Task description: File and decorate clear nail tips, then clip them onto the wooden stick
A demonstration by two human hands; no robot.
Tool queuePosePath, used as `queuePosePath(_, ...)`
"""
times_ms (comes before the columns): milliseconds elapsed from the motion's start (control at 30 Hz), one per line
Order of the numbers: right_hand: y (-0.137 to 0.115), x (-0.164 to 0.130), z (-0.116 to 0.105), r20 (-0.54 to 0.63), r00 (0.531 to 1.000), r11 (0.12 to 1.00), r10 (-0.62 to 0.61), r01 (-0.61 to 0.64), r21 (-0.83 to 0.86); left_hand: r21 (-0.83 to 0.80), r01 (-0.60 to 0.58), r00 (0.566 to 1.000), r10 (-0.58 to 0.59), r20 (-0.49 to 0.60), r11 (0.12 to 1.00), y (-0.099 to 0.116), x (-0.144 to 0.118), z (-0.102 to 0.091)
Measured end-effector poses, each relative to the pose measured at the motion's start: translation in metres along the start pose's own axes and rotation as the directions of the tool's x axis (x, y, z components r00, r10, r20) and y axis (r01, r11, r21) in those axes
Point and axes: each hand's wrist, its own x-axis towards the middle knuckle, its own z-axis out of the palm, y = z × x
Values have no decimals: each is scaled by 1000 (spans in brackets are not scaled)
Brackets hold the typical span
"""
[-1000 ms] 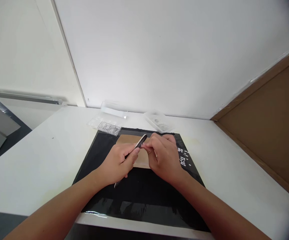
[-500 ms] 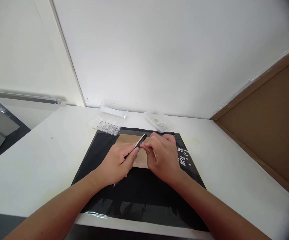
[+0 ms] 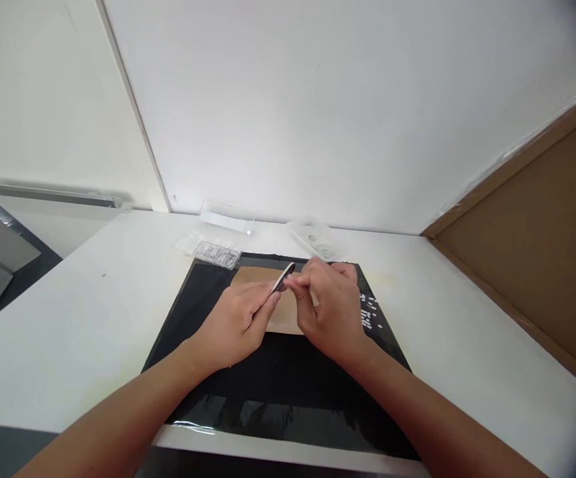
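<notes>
My left hand [image 3: 240, 322] is closed around a nail file [image 3: 284, 275], a slim round-ended strip with a black face and a pale edge. The file's upper end sticks out past the thumb and forefinger, tilted up to the right; its lower part is hidden in the hand. Thumb and forefinger of my right hand [image 3: 330, 305] are pinched together right at the file's dark face. What they hold, if anything, is too small to make out. Under both hands lies a brown sheet [image 3: 282, 325] on a black mat [image 3: 278, 378].
Small white pieces [image 3: 366, 317] are scattered on the mat's right side. Behind the mat stand a clear compartment box [image 3: 216, 254], a clear lid [image 3: 225, 221] and a translucent tray [image 3: 317, 240]. White walls close off the back, and a brown framed panel [image 3: 527, 219] rises on the right.
Both hands have shifted slightly to the right and up along with the file. The file's lower end, visible below the left hand before, is now hidden.
</notes>
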Motion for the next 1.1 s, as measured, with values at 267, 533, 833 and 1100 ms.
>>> queuePosePath(267,0,0,-1,-3,1000,1000,2,-2,4,28,-42,999,42,-3,999,-4,1,2)
queuePosePath(533,6,-2,1,14,999,998,29,-30,58,5,10,1000,-10,11,1000,-2,0,2)
queuePosePath(833,24,-5,8,-2,998,986,66,-65,152,-24,95,995,-95,21,995,-4,0,2)
queuePosePath(1100,18,-5,4,27,996,979,90,-94,181,48,27,1000,-27,2,998,-5,1,2)
